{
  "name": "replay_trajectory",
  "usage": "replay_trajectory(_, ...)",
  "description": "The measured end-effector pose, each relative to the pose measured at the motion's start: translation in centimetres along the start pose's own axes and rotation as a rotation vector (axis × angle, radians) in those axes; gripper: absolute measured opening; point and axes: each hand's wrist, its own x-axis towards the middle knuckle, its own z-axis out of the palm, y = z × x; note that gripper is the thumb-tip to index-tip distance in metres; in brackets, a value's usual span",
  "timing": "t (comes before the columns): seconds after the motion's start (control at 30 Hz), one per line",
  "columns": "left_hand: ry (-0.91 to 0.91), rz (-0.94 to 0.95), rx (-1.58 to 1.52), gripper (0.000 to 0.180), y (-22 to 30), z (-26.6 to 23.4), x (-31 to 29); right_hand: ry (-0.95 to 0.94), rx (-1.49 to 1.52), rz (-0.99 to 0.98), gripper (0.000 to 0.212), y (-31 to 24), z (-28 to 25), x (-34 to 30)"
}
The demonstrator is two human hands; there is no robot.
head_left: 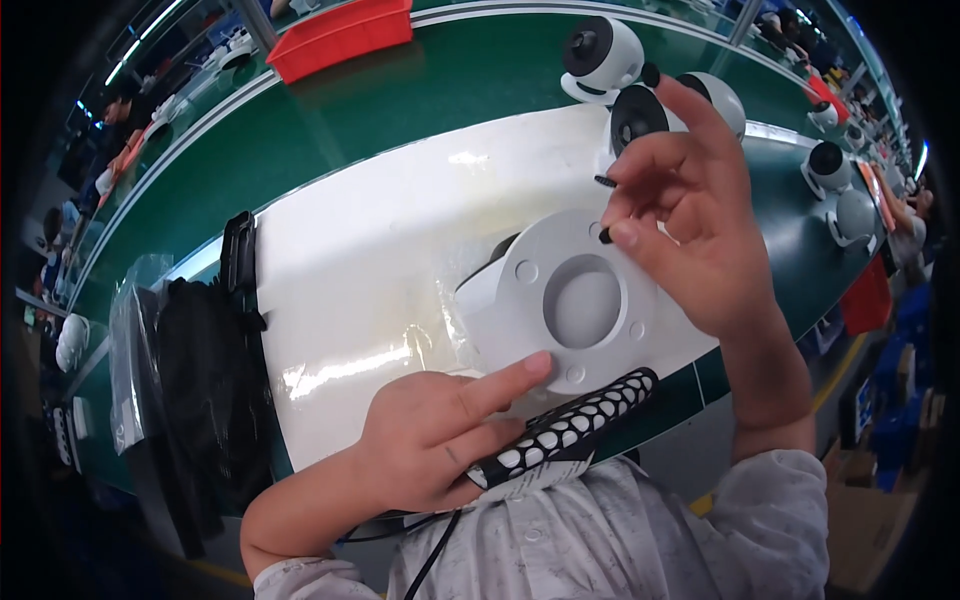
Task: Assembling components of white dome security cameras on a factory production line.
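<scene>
A white camera-like device (480, 305) lies on the white mat with its round base (530, 330) turned up. The base has a wide central hollow and several small round recesses. My left hand (425, 435) lays its index finger on the base's near edge. Its other fingers curl around one end of a black strip with white circles (565, 435). Above the base's far right side, my right hand (690, 210) pinches a small black pad (606, 236) at the thumb. Other small black pieces, which look like pads, sit at its fingertips, one with a ribbed edge (605, 181).
Several white devices with black round fronts (605, 55) stand behind my right hand. A red bin (340, 38) is at the far left. Black bags (210, 390) and clear plastic (130, 350) lie left of the mat (340, 250). Other people work along the green benches.
</scene>
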Motion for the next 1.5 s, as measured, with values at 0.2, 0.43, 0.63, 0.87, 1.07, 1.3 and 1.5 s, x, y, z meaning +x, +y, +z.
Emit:
replay_trajectory(0.2, 0.048, 0.049, -0.064, 0.019, -0.9, 1.0, -0.6, -0.09, -0.424, -0.208, 0.069, -0.9, -0.1, -0.1)
replay_trajectory(0.43, 0.107, 0.027, -0.077, 0.01, -0.8, 1.5, -0.6, -0.1, -0.451, -0.193, 0.07, -1.4, 0.1, 0.3)
replay_trajectory(0.63, 0.016, 0.02, -0.197, 0.011, -1.4, 1.8, -1.7, -0.292, -0.929, -0.275, 0.026, -4.4, 0.6, -0.4)
replay_trajectory(0.87, 0.083, 0.05, -0.118, 0.013, -0.9, 2.2, -1.1, -0.373, -1.151, -0.228, 0.082, -7.4, -0.2, -0.7)
replay_trajectory(1.07, 0.152, 0.02, -0.086, 0.017, -0.9, 2.7, -1.3, -0.301, -0.448, -0.147, 0.063, -2.9, 1.8, 0.6)
replay_trajectory(1.3, 0.163, -0.021, -0.119, 0.016, -0.6, 2.9, -1.1, -0.229, -0.758, -0.277, 0.032, -3.2, 2.7, 0.4)
replay_trajectory(1.5, 0.154, -0.019, -0.137, 0.012, -0.5, 2.9, -1.0, -0.168, -1.007, -0.323, 0.029, -4.5, 3.0, -1.9)
